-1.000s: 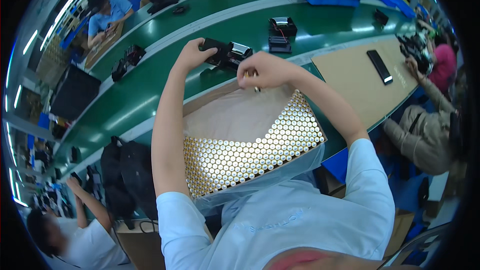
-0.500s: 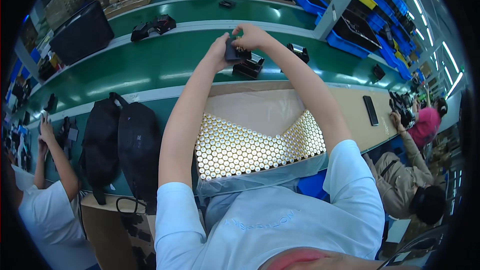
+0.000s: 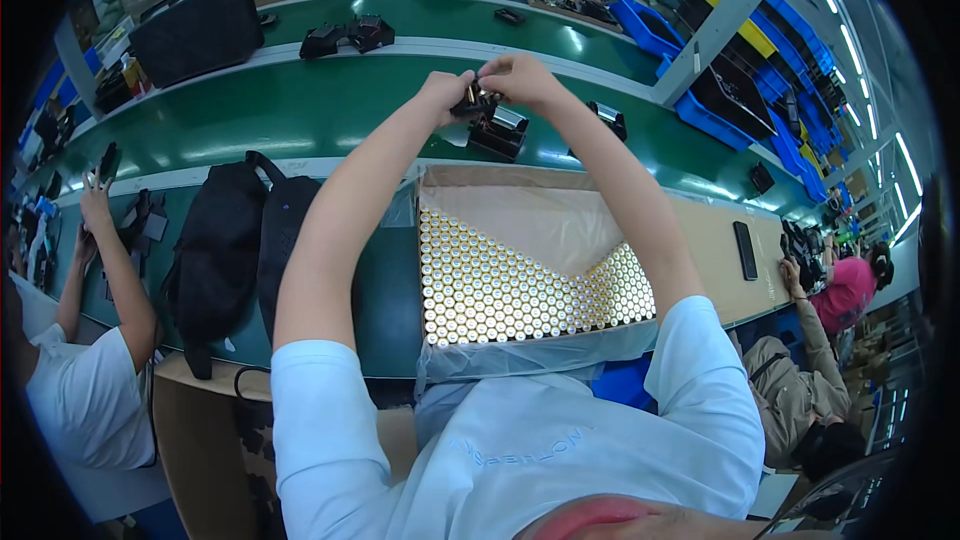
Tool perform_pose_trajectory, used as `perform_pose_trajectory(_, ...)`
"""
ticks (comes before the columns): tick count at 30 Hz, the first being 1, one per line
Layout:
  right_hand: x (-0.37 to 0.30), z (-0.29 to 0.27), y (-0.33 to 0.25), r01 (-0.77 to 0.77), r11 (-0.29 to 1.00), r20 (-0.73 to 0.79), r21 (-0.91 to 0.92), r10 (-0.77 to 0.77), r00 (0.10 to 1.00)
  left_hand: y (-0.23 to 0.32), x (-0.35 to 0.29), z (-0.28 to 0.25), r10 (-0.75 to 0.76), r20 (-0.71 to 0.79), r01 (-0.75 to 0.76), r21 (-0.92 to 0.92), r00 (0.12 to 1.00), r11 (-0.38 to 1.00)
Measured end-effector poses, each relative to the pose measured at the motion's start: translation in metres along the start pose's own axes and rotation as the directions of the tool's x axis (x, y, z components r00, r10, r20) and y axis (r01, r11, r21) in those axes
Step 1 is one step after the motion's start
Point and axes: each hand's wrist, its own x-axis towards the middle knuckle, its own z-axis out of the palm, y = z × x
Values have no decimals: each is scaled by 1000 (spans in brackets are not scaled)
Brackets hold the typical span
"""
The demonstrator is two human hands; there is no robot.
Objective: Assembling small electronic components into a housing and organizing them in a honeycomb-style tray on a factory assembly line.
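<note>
My left hand (image 3: 446, 96) is closed around a small black plastic case (image 3: 466, 108), held above the green bench. My right hand (image 3: 517, 78) meets it from the other side, fingers pinched on small gold-coloured batteries (image 3: 488, 95) at the case; how many is hidden. Just below the hands, a black device with a silver cylinder (image 3: 500, 132) lies on the bench. Between my forearms stands an open carton (image 3: 530, 176) lined with clear plastic. Upright batteries (image 3: 500, 285) in tight rows fill its near part, and bare cardboard shows at its far side.
Black backpacks (image 3: 225, 250) lie left of my left arm. Another black device (image 3: 606, 120) sits beyond my right forearm; a phone (image 3: 745, 250) rests on cardboard at right. Blue bins (image 3: 715, 120) stand at the far right. Co-workers sit across and on both sides.
The black case has tilted in my left hand, and my right fingers have come closer onto it. The view has shifted, so the bench and carton appear farther right.
</note>
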Motion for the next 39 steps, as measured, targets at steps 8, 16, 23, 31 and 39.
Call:
perform_pose_trajectory(8, -21, 44, -27, 375, 825, -72, -422, -443, 893, 2, 3, -46, 163, -187, -164, 6, 969, 986)
perform_pose_trajectory(16, 4, 57, -36, 497, 821, -45, -282, -529, 848, 27, -29, -72, 60, -136, -67, -46, 989, 997)
perform_pose_trajectory(23, 53, 66, -40, 502, 813, -80, -296, -544, 835, 32, -37, -68, 30, -77, -26, 53, 997, 998)
perform_pose_trajectory(31, 59, 76, -42, 490, 810, 98, -321, -486, 869, 30, -14, -101, -11, 51, 11, 7, 999, 1000)
perform_pose_trajectory(39, 61, 85, -22, -213, 962, 253, 169, 166, 953, 29, -15, -110, 63, -47, -45, 312, 997, 949)
